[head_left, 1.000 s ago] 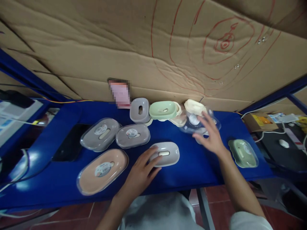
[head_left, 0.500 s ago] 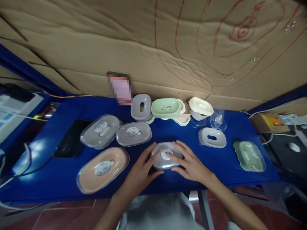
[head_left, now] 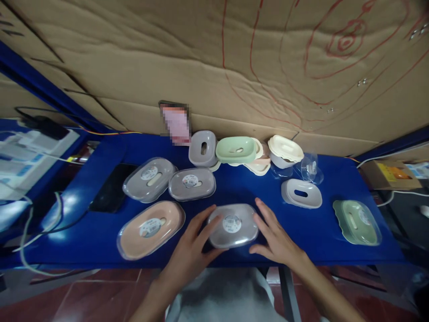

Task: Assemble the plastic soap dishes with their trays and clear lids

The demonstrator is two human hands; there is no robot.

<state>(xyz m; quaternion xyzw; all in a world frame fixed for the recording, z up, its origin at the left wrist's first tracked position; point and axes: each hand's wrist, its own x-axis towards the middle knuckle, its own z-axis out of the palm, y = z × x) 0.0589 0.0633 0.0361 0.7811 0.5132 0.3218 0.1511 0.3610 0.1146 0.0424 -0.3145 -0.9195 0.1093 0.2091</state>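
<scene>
A grey oval soap box with a clear lid and a round label [head_left: 232,225] lies near the table's front edge, between my two hands. My left hand [head_left: 197,237] grips its left end, with fingers over the lid and the thumb along the front side. At its right end, my right hand [head_left: 273,232] has its fingers spread, the fingertips close to the lid's edge. To the left are a lidded peach box [head_left: 152,230] and two lidded grey boxes [head_left: 150,179] [head_left: 192,184].
At the back stand a grey dish [head_left: 203,148], a green dish [head_left: 235,150], and a cream lid [head_left: 286,148] over a container. Right of my hands are a pale dish [head_left: 302,193] and a lidded green box [head_left: 358,222]. A black tablet-like object [head_left: 112,188] lies left.
My right hand has drawn back to the right, and its fingers no longer lie over the label. The grey box sits slightly nearer to me. The view has shifted a little.
</scene>
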